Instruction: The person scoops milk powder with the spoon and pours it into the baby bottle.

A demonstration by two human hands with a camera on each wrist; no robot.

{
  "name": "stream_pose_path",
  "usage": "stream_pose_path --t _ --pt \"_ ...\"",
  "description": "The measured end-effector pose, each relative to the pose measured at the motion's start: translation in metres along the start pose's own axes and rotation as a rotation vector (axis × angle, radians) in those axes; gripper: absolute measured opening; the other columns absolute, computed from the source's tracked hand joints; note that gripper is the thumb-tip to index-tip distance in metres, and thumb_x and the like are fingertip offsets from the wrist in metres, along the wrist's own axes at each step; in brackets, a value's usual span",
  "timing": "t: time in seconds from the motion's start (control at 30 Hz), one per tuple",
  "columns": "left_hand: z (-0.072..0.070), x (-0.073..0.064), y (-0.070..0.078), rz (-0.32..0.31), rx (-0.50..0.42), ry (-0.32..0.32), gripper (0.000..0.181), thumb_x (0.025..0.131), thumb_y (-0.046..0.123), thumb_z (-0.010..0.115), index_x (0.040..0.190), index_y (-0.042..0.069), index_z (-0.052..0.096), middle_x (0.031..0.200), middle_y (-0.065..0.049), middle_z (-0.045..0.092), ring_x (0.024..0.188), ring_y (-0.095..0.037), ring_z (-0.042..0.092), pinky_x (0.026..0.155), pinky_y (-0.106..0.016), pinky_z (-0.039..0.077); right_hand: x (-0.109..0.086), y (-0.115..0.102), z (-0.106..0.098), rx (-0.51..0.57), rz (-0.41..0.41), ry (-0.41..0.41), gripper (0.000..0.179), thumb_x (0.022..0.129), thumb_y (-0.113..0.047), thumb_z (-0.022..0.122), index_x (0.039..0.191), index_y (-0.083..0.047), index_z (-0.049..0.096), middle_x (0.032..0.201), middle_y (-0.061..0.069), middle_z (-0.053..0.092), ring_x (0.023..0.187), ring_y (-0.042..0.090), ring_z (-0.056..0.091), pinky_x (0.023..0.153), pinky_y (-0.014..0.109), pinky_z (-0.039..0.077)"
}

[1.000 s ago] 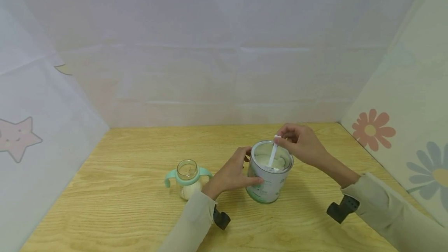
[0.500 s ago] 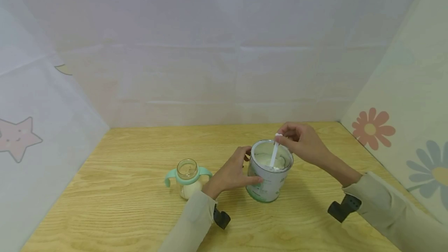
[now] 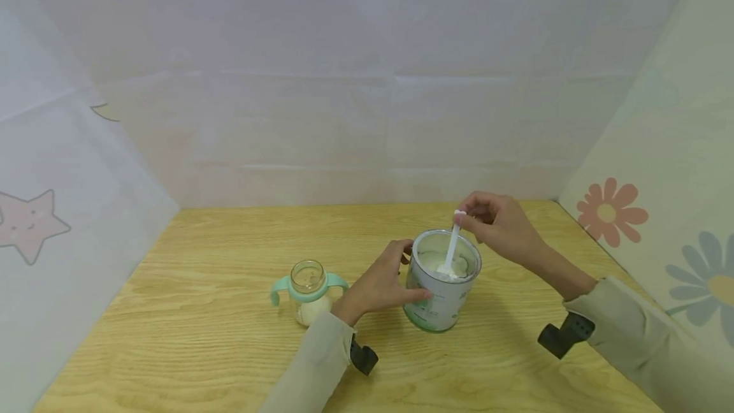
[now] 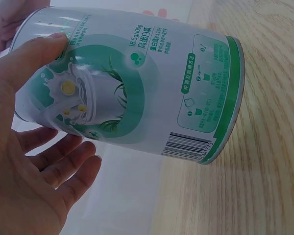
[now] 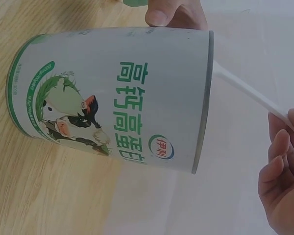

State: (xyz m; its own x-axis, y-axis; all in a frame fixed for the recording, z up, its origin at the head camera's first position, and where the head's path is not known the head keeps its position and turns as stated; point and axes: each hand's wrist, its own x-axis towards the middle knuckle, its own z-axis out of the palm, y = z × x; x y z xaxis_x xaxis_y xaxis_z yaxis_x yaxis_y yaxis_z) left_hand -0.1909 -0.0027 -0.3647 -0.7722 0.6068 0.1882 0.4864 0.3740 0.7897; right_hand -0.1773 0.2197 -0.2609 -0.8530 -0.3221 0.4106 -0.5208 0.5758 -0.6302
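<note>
An open milk powder can (image 3: 440, 308), white and green, stands upright on the table, with pale powder (image 3: 460, 266) inside. My left hand (image 3: 375, 282) holds the can's left side, thumb across the front and fingers round the back. In the left wrist view the thumb lies along the can's printed wall (image 4: 161, 98). Over the rim, my right hand (image 3: 501, 228) pinches the top end of a white scoop (image 3: 452, 247) between thumb and fingers. The scoop's handle slants down into the can, and its lower end sits at the powder. The right wrist view shows the handle (image 5: 255, 94) rising past the rim.
Left of the can, beside my left wrist, stands a lidless baby bottle (image 3: 309, 295) with mint-green handles and pale contents. The wooden table (image 3: 201, 311) meets a white backdrop (image 3: 367, 113) behind and patterned sheets on both sides.
My right hand has risen a little, and the scoop's handle has come up with it. My left hand, the can and the bottle stay in place.
</note>
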Motion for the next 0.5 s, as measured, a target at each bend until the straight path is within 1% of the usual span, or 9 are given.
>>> stream_pose_path --t 0.1,0.27,0.5 --pt "0.0002 0.0005 0.0003 0.001 -0.005 -0.002 0.081 0.081 0.03 0.076 0.145 0.01 0.029 0.134 -0.005 0.039 0.116 -0.019 0.042 0.095 -0.033 0.043 0.0006 -0.0003 -0.0011 -0.001 -0.003 0.008 0.007 0.092 -0.008 0.062 0.088 -0.002 0.064 0.071 -0.009 0.061 0.051 0.006 0.053 0.049 0.026 0.047" --pt "0.0008 0.0009 0.0007 0.001 -0.005 -0.005 0.081 0.082 0.029 0.076 0.144 0.01 0.029 0.135 -0.005 0.039 0.116 -0.019 0.042 0.095 -0.033 0.043 0.0009 -0.0001 -0.0023 -0.006 -0.012 0.018 0.007 0.091 -0.007 0.062 0.088 -0.002 0.064 0.072 -0.009 0.061 0.053 0.006 0.055 0.049 0.026 0.048" --pt "0.0008 0.0018 0.0003 -0.002 -0.002 -0.004 0.081 0.082 0.03 0.076 0.144 0.011 0.028 0.135 -0.005 0.039 0.117 -0.019 0.043 0.096 -0.033 0.043 0.0018 -0.0013 -0.0033 -0.024 -0.014 0.026 0.006 0.091 -0.007 0.062 0.088 -0.002 0.063 0.071 -0.008 0.061 0.052 0.006 0.054 0.05 0.025 0.048"
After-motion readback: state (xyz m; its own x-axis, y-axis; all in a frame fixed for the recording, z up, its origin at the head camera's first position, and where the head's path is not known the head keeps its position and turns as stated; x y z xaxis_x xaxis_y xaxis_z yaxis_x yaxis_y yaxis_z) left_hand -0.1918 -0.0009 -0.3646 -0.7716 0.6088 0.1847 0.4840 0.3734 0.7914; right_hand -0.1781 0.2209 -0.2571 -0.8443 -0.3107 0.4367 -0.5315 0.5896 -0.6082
